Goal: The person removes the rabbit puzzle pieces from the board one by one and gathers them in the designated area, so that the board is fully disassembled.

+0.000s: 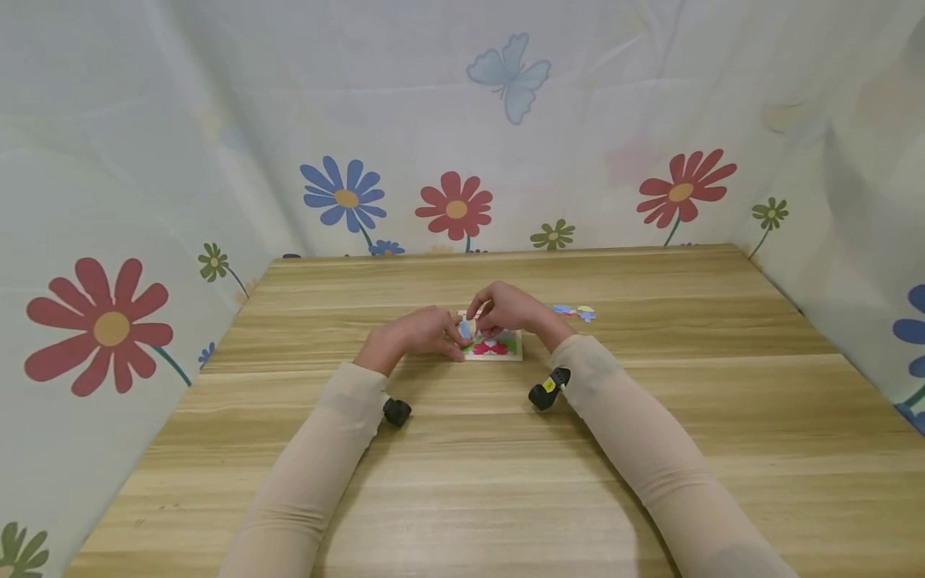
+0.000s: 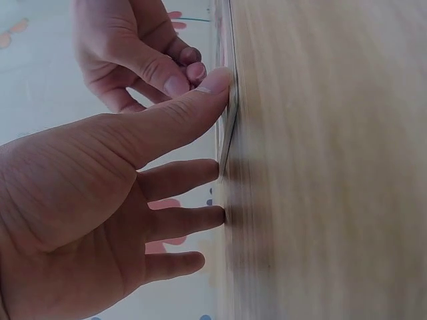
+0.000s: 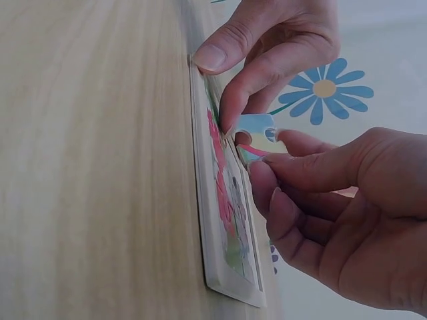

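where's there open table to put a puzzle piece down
Bare wood runs along the table's near edge below both sleeves, and along the far strip by the curtain. Crowded: the middle, where the left hand and right hand work over the puzzle, loose pieces just right.

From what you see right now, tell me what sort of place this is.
Probably a small tabletop booth: a light wooden table walled in by white flower-printed cloth, with a small square jigsaw puzzle board and loose coloured puzzle pieces on it.

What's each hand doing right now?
Left hand: open, fingertips steadying the puzzle board.
Right hand: pinching a puzzle piece over it.
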Tool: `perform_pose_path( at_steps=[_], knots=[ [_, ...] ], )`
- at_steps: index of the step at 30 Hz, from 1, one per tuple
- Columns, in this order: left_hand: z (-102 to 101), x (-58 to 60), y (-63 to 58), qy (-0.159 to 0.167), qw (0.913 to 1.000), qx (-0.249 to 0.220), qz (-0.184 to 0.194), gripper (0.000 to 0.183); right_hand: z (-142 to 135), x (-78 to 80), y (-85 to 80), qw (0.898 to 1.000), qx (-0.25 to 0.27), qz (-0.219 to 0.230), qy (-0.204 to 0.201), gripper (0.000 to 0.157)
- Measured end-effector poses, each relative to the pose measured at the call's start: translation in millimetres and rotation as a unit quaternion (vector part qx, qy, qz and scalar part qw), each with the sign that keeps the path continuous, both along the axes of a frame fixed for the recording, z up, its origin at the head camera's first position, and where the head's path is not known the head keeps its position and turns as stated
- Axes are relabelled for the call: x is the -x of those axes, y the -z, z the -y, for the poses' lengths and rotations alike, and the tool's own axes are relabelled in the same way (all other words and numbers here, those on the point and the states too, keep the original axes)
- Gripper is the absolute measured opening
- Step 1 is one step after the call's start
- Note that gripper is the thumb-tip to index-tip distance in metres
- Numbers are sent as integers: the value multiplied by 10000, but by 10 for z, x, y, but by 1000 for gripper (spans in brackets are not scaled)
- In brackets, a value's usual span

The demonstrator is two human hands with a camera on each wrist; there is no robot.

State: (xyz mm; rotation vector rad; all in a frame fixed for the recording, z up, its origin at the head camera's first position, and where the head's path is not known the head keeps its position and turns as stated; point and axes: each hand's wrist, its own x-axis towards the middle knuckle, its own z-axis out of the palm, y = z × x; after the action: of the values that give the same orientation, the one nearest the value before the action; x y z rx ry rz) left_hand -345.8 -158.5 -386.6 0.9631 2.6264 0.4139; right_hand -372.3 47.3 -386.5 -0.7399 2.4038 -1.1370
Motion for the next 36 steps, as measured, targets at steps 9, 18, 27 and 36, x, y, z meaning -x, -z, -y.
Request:
perform_pose_path(
  at_steps=[9,18,27,36],
  knots=[
    [-11,-13,2,-109,9999,-32,41,37,-46,-18,-47,9987,-265,-432,-98,23],
    [-28,-14,23,-230,9995,-73,191,40,-366,67,-60,9975,-208,-588,323,27],
    [-18,-23,2,-360,9991,-97,190,39,-787,62,-144,9962,-54,-362,794,33],
    [-22,-25,10,-477,9984,-140,258,41,-1054,32,-73,9935,-317,-431,1003,33]
  ],
)
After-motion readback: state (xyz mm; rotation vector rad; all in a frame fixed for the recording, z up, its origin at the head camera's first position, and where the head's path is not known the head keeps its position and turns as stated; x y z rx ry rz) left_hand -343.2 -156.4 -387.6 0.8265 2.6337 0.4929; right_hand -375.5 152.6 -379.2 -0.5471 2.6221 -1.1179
